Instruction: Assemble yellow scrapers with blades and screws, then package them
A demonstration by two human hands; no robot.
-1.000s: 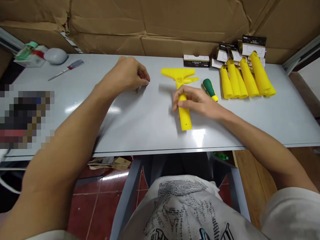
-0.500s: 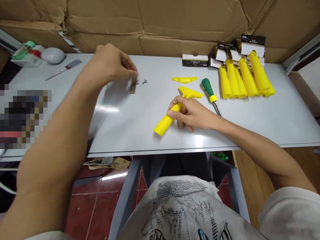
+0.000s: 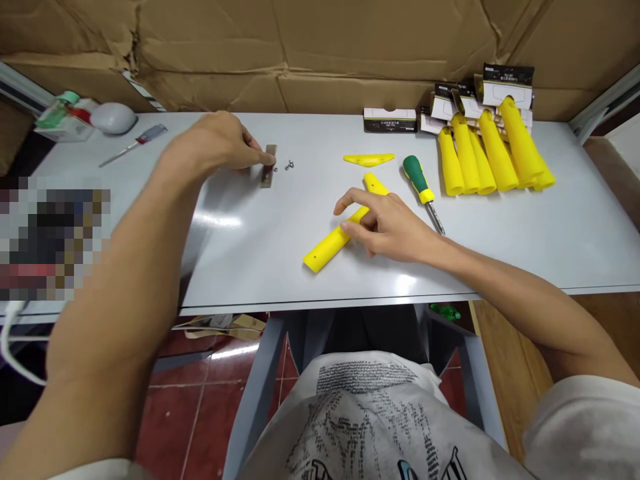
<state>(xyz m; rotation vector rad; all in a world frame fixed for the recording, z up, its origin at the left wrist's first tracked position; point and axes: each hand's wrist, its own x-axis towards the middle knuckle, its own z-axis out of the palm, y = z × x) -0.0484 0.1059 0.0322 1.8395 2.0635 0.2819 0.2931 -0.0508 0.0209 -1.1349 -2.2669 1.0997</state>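
My left hand (image 3: 225,141) is closed at a small flat metal blade (image 3: 267,177) on the table, its fingertips on the blade's upper part and its thumb mostly hidden. Just right of the blade lie several tiny screws (image 3: 289,165). My right hand (image 3: 383,223) hovers over a yellow plastic scraper handle (image 3: 327,250), thumb and index finger apart and not gripping it. The hand covers part of the handle's wide head. Behind that head lies a thin yellow strip (image 3: 369,160). A green-and-yellow screwdriver (image 3: 416,177) rests right of the head.
At the back right, several yellow handles (image 3: 475,163) lean against black-and-white packages (image 3: 507,87). One such package (image 3: 390,121) stands near the cardboard (image 3: 330,53). A clear-handled screwdriver (image 3: 134,144), a white rounded object (image 3: 113,118) and a small box (image 3: 64,127) are at the left.
My right hand has loosened its fingers from the yellow scraper handle, which has turned slightly on the table. My left hand has shifted a little down and left, baring the blade's top end.
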